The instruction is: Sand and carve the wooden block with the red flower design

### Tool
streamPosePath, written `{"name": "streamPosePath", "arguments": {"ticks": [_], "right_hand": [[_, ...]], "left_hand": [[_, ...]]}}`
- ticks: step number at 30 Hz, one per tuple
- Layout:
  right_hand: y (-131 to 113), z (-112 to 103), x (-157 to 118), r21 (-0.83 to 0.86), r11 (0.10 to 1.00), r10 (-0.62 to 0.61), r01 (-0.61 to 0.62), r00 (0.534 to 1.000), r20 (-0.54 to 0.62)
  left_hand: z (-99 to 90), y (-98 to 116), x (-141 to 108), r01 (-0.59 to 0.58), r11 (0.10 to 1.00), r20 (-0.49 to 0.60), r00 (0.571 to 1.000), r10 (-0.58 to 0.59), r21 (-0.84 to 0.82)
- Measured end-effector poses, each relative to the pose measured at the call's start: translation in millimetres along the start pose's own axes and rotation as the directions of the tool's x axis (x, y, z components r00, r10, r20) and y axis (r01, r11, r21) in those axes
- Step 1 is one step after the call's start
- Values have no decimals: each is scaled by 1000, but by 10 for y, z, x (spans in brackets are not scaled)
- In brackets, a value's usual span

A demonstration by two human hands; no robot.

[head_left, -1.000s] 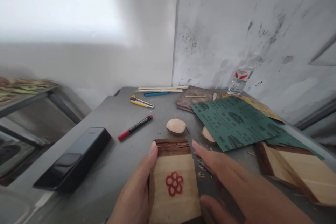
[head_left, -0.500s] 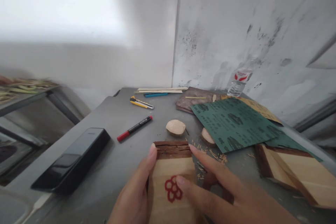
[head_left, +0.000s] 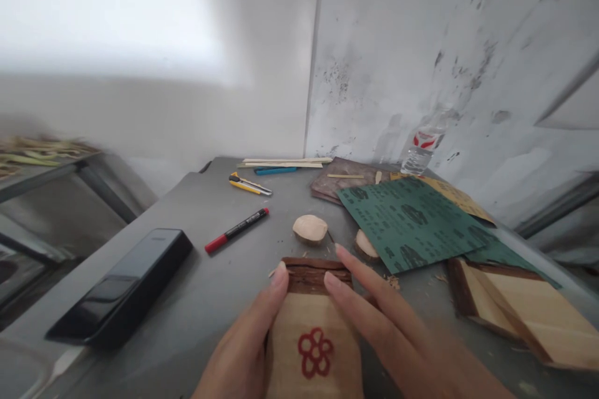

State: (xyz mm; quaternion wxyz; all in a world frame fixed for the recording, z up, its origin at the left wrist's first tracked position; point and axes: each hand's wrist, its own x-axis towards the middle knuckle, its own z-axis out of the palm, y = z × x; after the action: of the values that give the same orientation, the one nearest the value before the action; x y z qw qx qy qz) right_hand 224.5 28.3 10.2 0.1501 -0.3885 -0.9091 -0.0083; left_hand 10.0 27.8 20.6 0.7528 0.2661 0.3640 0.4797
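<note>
A pale wooden block (head_left: 285, 336) with a rough bark edge at its far end lies at the bottom centre, a red flower drawn on its face. My left hand (head_left: 246, 336) grips its left side, thumb tip on the corner of the bark. From the right, my right hand (head_left: 397, 336) touches the bark edge with one fingertip, while another finger stretches past the far right corner. Beyond the block sits a small pale wooden piece (head_left: 309, 229), and a second one (head_left: 365, 244) is partly under green sandpaper (head_left: 416, 218).
On the grey table (head_left: 187, 299) are a black device (head_left: 126, 287) at left, a red-capped marker (head_left: 237, 230), a yellow cutter (head_left: 249, 184), thin wooden strips (head_left: 285, 163) and a brown slab (head_left: 344, 177). A bottle (head_left: 422, 146) stands behind; bark-edged boards (head_left: 538, 312) lie right.
My right hand's fingers have moved off the red flower and up to the bark edge. The block appears slightly lower and further right, its whole flower now uncovered.
</note>
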Motion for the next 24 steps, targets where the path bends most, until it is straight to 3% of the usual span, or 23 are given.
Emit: {"name": "streamPosePath", "arguments": {"ticks": [5, 9, 16, 24], "right_hand": [[-11, -107, 31, 93, 995, 36, -32, 998, -44], [20, -174, 68, 109, 990, 95, -89, 994, -55], [131, -136, 23, 240, 949, 169, -203, 973, 157], [73, -160, 93, 263, 941, 163, -213, 966, 199]], "left_hand": [[-23, 4, 46, 42, 999, 80, 996, -41, -2], [-74, 17, 119, -44, 992, 68, 997, 36, 122], [-87, 43, 100, -144, 931, 5, 988, 151, 337], [-110, 97, 105, -229, 826, 94, 973, 212, 516]]}}
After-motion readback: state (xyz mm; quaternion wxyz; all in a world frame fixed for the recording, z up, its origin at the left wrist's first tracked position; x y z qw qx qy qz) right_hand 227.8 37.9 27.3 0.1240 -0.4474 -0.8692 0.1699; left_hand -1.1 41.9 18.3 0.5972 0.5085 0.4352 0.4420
